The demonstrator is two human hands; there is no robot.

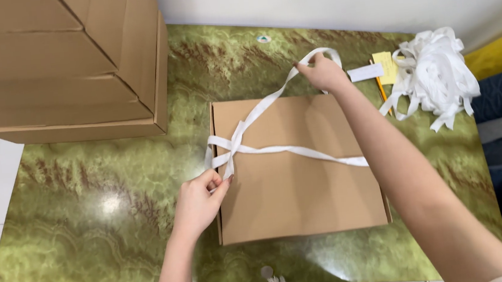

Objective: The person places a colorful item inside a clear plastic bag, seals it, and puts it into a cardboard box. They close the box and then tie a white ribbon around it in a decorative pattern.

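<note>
While the flat brown cardboard box lies in the middle of the green marbled table, both of the person's hands work a white ribbon laid across its lid. At the box's left edge, the left hand has its thumb and fingers pinched shut on one end of the ribbon, just below the spot where the strands cross. Beyond the box's far edge, the right hand is closed on the other end, holding it up so that a loop arcs above the fingers and a taut strand runs diagonally down to the crossing near the box's left side. Another strand stretches from that crossing across the lid toward the box's right edge, passing under the right forearm. Far right of the box sits a loose heap of white ribbon, with a yellow paper slip and a pencil between heap and box. Left and behind the box stand large stacked cartons.
</note>
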